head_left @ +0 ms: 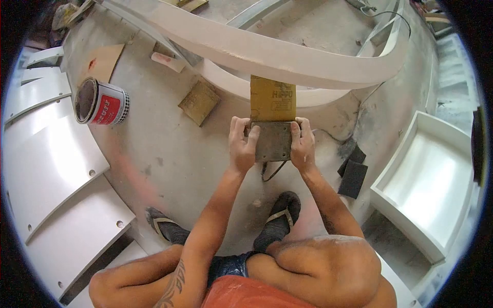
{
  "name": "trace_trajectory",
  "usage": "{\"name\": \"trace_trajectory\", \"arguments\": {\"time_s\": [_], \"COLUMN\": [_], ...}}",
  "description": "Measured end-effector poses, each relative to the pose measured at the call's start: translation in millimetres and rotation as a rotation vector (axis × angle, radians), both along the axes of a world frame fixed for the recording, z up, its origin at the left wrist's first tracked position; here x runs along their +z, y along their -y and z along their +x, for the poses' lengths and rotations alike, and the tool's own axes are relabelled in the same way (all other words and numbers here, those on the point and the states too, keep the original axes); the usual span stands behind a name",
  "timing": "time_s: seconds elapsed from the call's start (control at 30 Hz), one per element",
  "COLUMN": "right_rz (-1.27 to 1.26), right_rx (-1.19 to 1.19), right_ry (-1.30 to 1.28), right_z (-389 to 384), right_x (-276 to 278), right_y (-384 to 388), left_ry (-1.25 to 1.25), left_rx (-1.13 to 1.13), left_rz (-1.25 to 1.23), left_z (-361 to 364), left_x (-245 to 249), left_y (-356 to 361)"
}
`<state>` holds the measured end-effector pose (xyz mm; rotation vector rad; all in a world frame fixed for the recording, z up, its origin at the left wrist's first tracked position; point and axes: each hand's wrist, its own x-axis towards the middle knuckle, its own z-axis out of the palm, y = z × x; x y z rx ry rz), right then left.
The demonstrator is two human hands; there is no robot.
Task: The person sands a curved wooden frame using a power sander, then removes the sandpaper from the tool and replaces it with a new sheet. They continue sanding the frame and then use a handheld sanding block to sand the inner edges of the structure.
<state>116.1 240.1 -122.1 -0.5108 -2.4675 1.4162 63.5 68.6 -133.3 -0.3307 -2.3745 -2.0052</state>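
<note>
At the far left, white panels (46, 169) with small drilled holes are lying overlapped on the floor; at least three are showing. Just right of them, one open can (100, 102) with a red label is lying on its side on the grey floor (169, 159), and one piece of brown cardboard (105, 61) is resting above it. Further right, one worn square of sandpaper (199, 101) is lying loose, well apart from the hands.

Near the middle, the left hand (241, 146) is reaching forward with the forearm stretched out from the knees, its fingers curling round the left edge of one grey sanding block (272, 141) and its thumb pressing on the face. The block is being held in the air above the floor, between the two hands. One yellow sandpaper sheet (272, 100) is standing up from the block's top edge, printed back toward the camera, in front of one long curved white piece (267, 54). The right hand (303, 146) is mirroring the left, closing tightly on the block's right edge with the wrist bent slightly inward. Both hands are gripping, none open.

Below them, two feet in sandals (280, 215) are planted on the floor.

To the right, two dark sanding pads (352, 172) are lying just beside each other, and at the far right one white open box (431, 190) is sitting.
</note>
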Motion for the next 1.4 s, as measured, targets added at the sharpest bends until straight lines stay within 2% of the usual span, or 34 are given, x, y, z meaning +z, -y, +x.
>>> {"name": "trace_trajectory", "arguments": {"time_s": [0.27, 0.43, 0.67, 0.77, 1.03, 1.4], "right_rz": [0.001, -0.012, -0.034, -0.040, 0.043, 0.028], "right_rx": [0.028, 0.033, 0.040, 0.051, 0.019, 0.011], "right_ry": [0.021, 0.018, -0.002, 0.008, 0.021, -0.024], "right_z": [-6, -3, -4, -6, -4, -3], "right_x": [6, 6, 6, 12, 2, 3], "right_y": [1, 2, 5, 9, 3, 6], "left_ry": [-0.051, 0.070, 0.012, 0.008, -0.056, -0.016], "left_rx": [0.043, 0.030, 0.043, 0.071, 0.094, 0.057], "left_rz": [-0.081, 0.146, 0.076, 0.140, 0.096, 0.117], "left_z": [2, 6, 5, 7, 5, 6], "left_x": [-2, -27, -25, -33, -27, -26], "left_y": [5, 11, 14, 15, 12, 16]}}
